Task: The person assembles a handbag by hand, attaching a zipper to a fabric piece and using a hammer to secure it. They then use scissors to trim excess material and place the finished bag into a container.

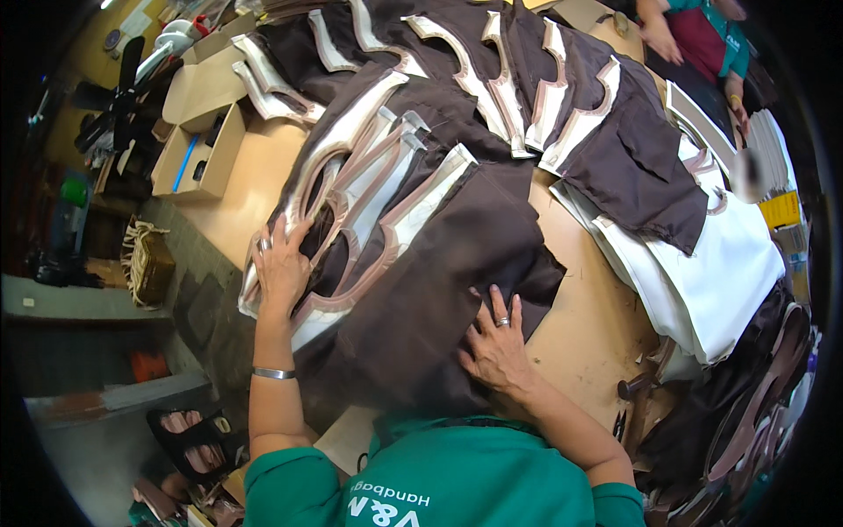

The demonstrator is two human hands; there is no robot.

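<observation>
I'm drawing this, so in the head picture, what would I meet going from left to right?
Black fan blades, open cardboard box, left hand, right hand on the brown cloth, white sheets.

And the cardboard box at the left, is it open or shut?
Open: the cardboard box is uncovered, and a blue stick shows inside.

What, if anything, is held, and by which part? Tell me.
No clear hold shows: the left hand rests on a curved white-and-pink panel, the right hand on dark brown cloth.
</observation>
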